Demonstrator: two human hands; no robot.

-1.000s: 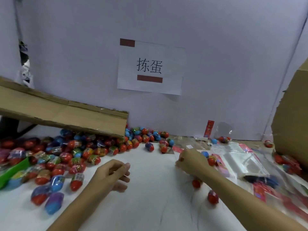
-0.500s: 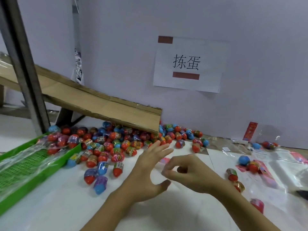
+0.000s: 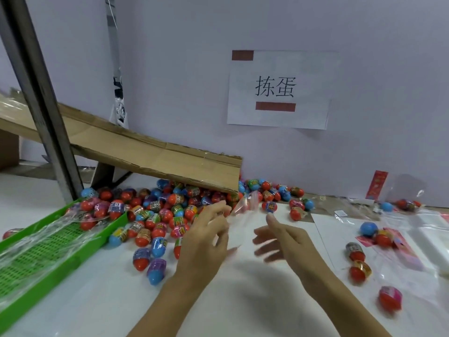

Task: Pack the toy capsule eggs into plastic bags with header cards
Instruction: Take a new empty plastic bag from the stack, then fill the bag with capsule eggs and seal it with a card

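Half a second ago both hands were bare; now the left hand point(image 3: 206, 229) pinches a clear bag point(image 3: 240, 215) just right of the egg pile point(image 3: 170, 205). Right hand point(image 3: 281, 242) hangs open beside it, empty. Filling can likely begin.

Left hand point(image 3: 206, 235) pinching clear plastic bag point(image 3: 240, 210) over tabletop point(image 3: 243, 300) — right hand point(image 3: 281, 242) beside, fingers spread; capsule eggs point(image 3: 158, 210) heaped under cardboard chute point(image 3: 145, 152).

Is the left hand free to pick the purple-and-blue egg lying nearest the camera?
Probably not yet: the left hand pinches a clear bag, though the white table between it and the purple-and-blue egg looks bare.
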